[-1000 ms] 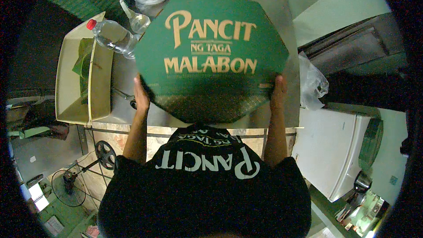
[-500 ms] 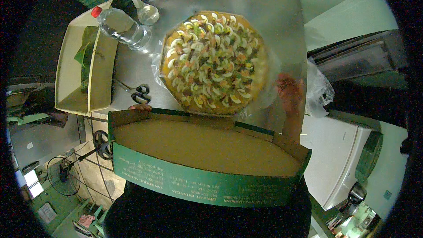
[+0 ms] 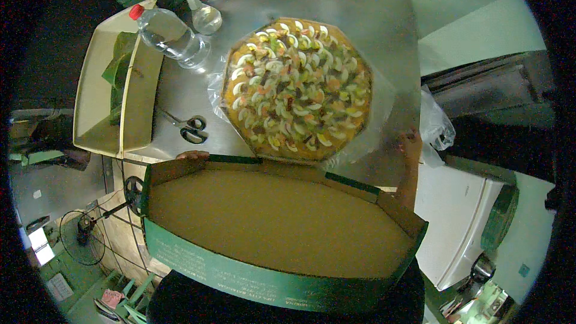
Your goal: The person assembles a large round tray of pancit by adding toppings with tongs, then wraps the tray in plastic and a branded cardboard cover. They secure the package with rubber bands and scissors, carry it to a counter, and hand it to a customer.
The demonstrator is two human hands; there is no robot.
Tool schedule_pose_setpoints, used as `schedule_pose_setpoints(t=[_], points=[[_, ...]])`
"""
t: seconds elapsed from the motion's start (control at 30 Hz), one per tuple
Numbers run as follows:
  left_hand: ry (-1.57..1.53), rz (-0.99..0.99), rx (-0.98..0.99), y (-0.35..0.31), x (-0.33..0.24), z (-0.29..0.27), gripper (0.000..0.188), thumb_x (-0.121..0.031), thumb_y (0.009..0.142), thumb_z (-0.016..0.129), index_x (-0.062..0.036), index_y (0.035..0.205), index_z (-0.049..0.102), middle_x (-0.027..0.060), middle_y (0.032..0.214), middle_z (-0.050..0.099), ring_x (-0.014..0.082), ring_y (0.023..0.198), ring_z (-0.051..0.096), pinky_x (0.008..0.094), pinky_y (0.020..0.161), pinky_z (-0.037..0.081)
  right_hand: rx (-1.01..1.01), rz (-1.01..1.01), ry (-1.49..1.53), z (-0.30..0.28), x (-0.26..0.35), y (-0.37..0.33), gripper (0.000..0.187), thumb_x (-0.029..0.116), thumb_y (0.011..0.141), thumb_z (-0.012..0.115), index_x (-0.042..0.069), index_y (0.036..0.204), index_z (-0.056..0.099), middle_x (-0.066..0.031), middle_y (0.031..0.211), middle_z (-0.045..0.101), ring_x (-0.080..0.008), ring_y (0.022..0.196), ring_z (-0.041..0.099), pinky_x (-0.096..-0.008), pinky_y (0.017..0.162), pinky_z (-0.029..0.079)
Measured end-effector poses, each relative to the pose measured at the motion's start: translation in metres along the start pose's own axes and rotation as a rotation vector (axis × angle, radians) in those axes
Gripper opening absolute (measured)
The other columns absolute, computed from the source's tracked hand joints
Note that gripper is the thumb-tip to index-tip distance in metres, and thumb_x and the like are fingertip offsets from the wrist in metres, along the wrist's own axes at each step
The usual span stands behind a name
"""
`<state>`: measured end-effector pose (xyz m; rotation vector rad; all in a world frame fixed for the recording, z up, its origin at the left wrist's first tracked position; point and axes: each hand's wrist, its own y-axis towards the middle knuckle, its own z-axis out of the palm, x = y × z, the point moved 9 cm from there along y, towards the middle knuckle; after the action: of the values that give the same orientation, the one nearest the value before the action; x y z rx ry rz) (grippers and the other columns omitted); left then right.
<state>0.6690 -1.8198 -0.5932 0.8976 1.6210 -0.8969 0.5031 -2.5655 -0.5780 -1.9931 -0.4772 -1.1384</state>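
A green octagonal cardboard box lid is tilted in front of my body, its brown inside facing up. My left hand is closed at the lid's far left edge; only part of it shows. To the right, my right hand is apart from the lid, by the right edge of the metal table; its fingers are too blurred to read. Just beyond the lid lies an octagonal tray of food, topped with egg slices and bits of vegetable. Clear plastic film covers it and sticks out at the sides.
Black-handled scissors lie left of the tray. Behind them are a clear bottle with a red cap and a small clear squeeze bottle. A cream bin holds green leaves. A plastic bag hangs past the table's right edge.
My right hand has drawn back from beside the tray to the table's right edge. The lid has come lower and nearer to me, showing more of its inside. My left hand stays at its edge.
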Motion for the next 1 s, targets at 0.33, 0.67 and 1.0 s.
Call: schedule_pose_setpoints(t=[0.33,0.67,1.0], points=[[-0.313,-0.039,0.230,-0.011,-0.160,0.097,0.067,-0.053,0.097,0.027,-0.0028,0.142,0.029,0.0126,0.139,0.038,0.0259,0.124,0.039,0.0392,0.106,0.028,0.270,-0.223,0.387,0.072,0.143,-0.188,0.084,0.021,0.071,0.075,0.005,0.140,0.031,-0.0115,0.129,0.044,-0.0245,0.116,0.045,-0.0361,0.095,0.041],[0.708,0.474,0.465,0.047,-0.184,0.257,0.065,-0.054,0.096,0.022,0.0030,0.115,0.045,0.0338,0.111,0.054,0.0487,0.106,0.050,0.0517,0.090,0.038,-0.286,-0.566,-0.461,0.094,0.122,0.011,0.050,0.043,0.095,0.042,0.000,0.118,0.055,-0.0238,0.114,0.057,-0.0372,0.108,0.052,-0.0418,0.093,0.040],[0.856,0.536,0.444,0.062,-0.183,0.281,0.060,-0.049,0.097,0.021,0.0017,0.108,0.050,0.0321,0.104,0.058,0.0484,0.099,0.054,0.0535,0.084,0.042,-0.173,-0.513,-0.448,0.101,0.121,0.027,0.049,0.039,0.098,0.036,-0.002,0.117,0.054,-0.0264,0.117,0.054,-0.0399,0.110,0.051,-0.0442,0.094,0.039]])
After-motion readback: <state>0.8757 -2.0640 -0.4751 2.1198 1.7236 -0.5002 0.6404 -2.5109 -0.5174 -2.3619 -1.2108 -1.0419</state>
